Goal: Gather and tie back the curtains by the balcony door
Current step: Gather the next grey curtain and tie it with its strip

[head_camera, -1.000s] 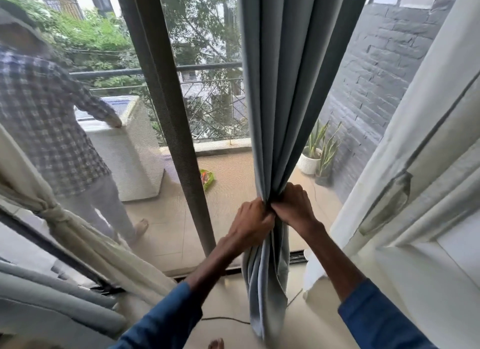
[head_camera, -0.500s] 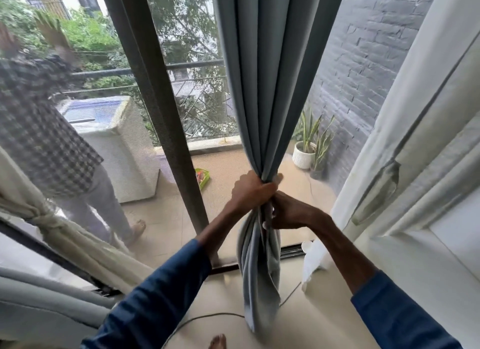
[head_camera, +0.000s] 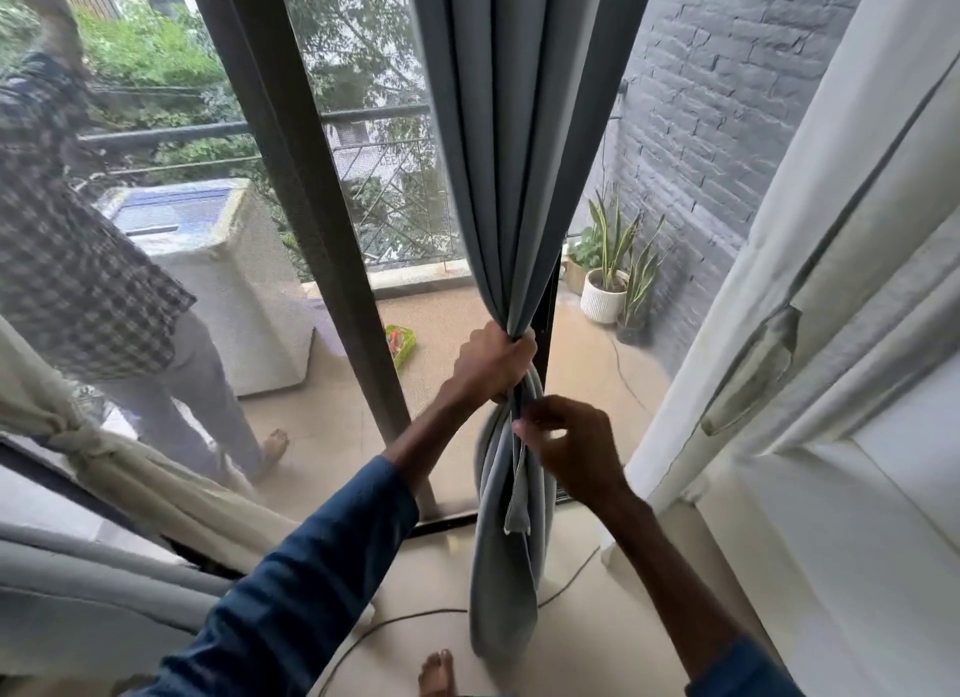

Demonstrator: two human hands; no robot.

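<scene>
The left hand (head_camera: 493,366) grips the gathered grey curtain (head_camera: 519,177) just right of the door post (head_camera: 332,260). The right hand (head_camera: 576,449), just below, pinches a loose fold. Best to hold the upper grip tight — then wrap the tail snugly.

Curtain (head_camera: 511,151) centre, door frame (head_camera: 322,229) just L of it, potted plants (head_camera: 605,281) R behind, washer (head_camera: 228,281) far L outside

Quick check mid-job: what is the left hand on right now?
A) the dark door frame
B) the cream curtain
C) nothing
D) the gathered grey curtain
D: the left hand grips the bunched grey curtain, just above the right hand.
</scene>
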